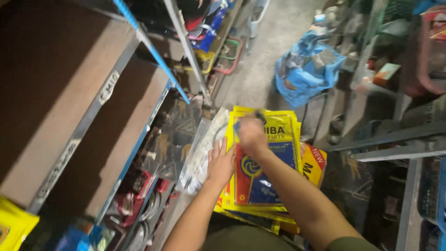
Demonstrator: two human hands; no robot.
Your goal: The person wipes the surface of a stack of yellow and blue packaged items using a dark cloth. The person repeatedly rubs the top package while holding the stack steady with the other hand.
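Two hands, left hand (220,163) and right hand (251,134), on one stack of yellow packets (269,186).

Both your forearms reach forward and up from the bottom of the view, bare to near the elbow. Your left hand (220,163) lies flat, palm down, fingers straight, together and pointing away from you. Your right hand (251,133) sits further out, just past and right of the left, curled into a loose fist and blurred, knuckles toward you.
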